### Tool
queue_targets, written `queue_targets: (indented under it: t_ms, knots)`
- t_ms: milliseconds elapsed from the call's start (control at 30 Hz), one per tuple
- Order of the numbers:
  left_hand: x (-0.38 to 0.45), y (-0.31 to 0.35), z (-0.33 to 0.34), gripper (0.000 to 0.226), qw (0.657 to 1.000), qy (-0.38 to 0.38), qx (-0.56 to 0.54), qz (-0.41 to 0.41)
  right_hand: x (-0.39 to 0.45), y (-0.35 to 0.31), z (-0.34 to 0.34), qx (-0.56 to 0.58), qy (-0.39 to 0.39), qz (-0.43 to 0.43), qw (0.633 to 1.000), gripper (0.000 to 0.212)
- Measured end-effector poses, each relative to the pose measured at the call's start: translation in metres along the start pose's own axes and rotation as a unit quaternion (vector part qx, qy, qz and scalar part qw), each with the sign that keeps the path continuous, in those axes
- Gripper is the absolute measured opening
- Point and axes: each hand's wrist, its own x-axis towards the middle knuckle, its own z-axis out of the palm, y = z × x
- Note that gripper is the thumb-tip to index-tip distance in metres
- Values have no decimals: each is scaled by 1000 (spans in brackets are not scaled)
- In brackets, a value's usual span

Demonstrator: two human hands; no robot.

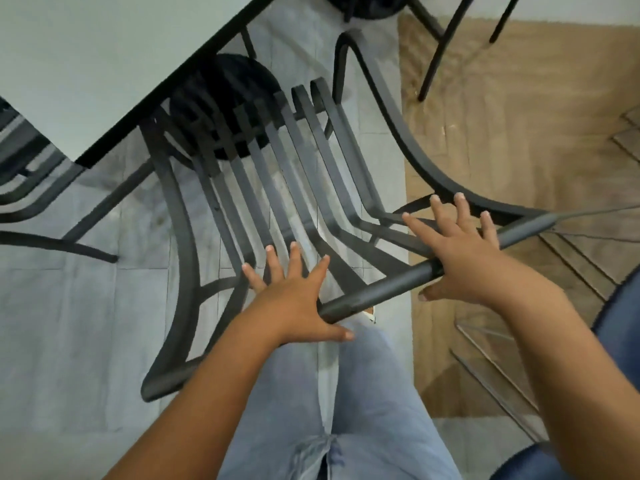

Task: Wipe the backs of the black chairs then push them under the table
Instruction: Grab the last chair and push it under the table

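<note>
Only one view here, from the cam strapped to my head, so there's no second angle to share anything with. It points forward and steeply down, almost straight over my own legs, with my jeans [346,410] filling the bottom middle. Both forearms come in from the lower edge, so it sits close: my left hand [294,299] and right hand [460,258] land about mid-frame on the chair's top rail [381,289]. Wide lens, so the edges bend. The counter [86,64] fills the top left corner, the floor [69,323] the left, a tan rug [519,133] the right.
</note>
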Motion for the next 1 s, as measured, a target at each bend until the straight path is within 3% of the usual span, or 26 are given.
queue_targets:
  t_ms: [167, 400, 567, 700, 800, 1000]
  knots:
    - [4, 26, -1, 115, 997, 19, -29, -67, 9, 27, -4, -62, 30, -64, 996, 112]
    - [3, 47, 12, 102, 981, 82, -103, -144, 18, 49, 10, -93, 131, -131, 978, 82]
    - [-11, 31, 15, 97, 974, 92, -62, -198, 25, 58, 18, -81, 195, -173, 962, 72]
    - [-16, 32, 25, 77, 970, 127, -64, -197, 31, 68, 26, -69, 280, -231, 929, 64]
    - [-15, 44, 28, 77, 964, 150, -56, -210, 34, 79, 28, -68, 326, -265, 905, 61]
    - [-4, 80, 33, 75, 957, 189, -80, -206, 46, 119, 16, -81, 336, -305, 887, 64]
